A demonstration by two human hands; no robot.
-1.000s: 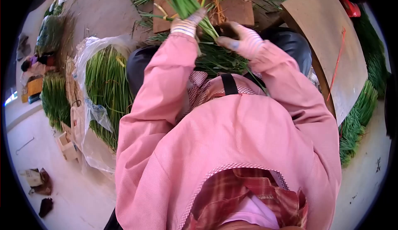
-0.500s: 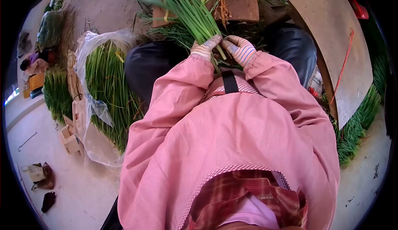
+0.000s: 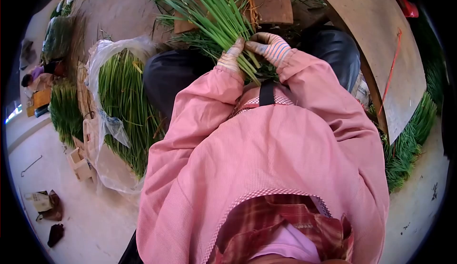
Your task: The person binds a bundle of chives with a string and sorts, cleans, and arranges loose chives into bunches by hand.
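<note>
A bunch of long green stalks slants from the upper left down to my lap. My left hand, in a striped glove, is closed round its lower part, with the pale stalk ends sticking out below. Close beside it, my right hand, also in a striped glove, pinches at the right side of the bunch with thumb and fingertips; a stalk end shows under them. Beyond the hands is a brown wooden board with orange-brown ties and loose greens on it.
Left of my knee, greens stand in a clear plastic bag. A curved board with a red string leans at the right, beside more greens. A person is at the far left.
Both hands came together over the lap from further up and apart. Since the middle frame they have shifted slightly up and left with the bunch, and more stalk ends show below.
</note>
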